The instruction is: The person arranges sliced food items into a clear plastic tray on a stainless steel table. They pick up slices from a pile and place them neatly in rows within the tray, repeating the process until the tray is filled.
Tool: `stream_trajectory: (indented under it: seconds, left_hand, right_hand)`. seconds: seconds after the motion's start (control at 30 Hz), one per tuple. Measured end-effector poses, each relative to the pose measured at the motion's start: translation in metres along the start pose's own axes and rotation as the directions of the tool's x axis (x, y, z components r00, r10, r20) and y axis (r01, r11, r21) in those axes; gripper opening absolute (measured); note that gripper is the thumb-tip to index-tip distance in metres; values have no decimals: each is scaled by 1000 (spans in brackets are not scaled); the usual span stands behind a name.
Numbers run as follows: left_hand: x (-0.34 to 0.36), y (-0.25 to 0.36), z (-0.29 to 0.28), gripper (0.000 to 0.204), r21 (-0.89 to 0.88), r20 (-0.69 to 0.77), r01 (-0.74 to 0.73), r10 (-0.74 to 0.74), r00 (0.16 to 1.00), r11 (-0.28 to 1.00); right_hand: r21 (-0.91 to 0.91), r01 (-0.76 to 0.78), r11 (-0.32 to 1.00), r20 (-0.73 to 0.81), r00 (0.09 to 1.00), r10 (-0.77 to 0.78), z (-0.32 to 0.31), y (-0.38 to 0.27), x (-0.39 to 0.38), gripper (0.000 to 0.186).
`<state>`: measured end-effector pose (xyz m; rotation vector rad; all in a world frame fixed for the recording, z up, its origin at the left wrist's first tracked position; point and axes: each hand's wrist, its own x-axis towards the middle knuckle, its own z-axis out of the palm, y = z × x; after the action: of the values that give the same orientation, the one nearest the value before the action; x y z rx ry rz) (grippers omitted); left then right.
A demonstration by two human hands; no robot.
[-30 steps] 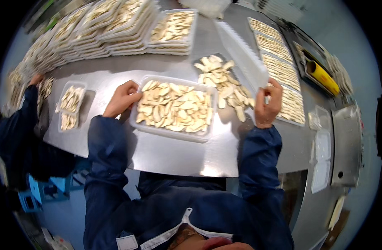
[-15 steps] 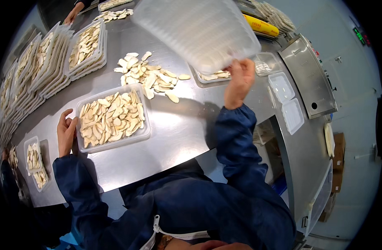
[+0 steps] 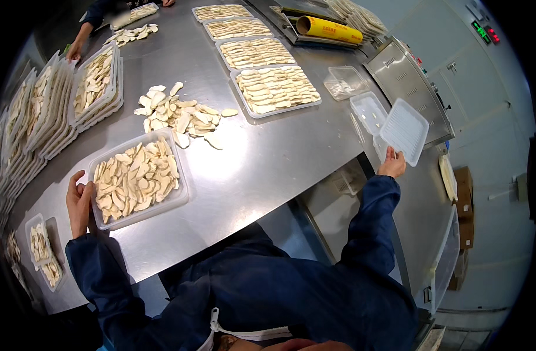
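Note:
My left hand [image 3: 79,202] rests against the near left edge of a clear plastic tray [image 3: 181,196] filled with pale sliced pieces, fingers flat on the steel table [image 3: 262,158]. My right hand [image 3: 392,164] is stretched far to the right and grips the lower edge of an empty white ribbed tray [image 3: 403,130], held tilted above a stack of empty clear trays [image 3: 366,111]. A loose heap of slices [image 3: 177,115] lies on the table beyond the filled tray.
Several filled trays [image 3: 274,88] lie in a row at the back, and stacked filled trays [image 3: 92,82] line the left side. A yellow film roll [image 3: 329,28] sits on a wrapping machine. Another person's hand [image 3: 75,50] works at the far left. A small filled tray [image 3: 43,248] sits near left.
My right hand has swung the empty white tray from over the middle of the table out to the right, above the stack of empty trays. My left hand stays by the filled tray.

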<state>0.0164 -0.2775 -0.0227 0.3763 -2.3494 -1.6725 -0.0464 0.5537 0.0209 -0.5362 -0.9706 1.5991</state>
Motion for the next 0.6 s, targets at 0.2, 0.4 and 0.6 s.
stream_trajectory:
  seconds: [0.2,0.4,0.6]
  left_hand:
    - [3,6,7,38,33,15,2,-3,1000,999]
    - [1,1,-1,37,9,4,-12,12,1000,1000]
    - [0,2,3,36,-7,5,-3,3,1000,1000]
  right_hand:
    - [-131,-155,979,-77,986,146,-51,3,50,32]
    - [-598,-149,788,164,939,302,-35,-19,-4,26]
    - [-583,753,-304,804,589,-83,-35,-4,2,41]
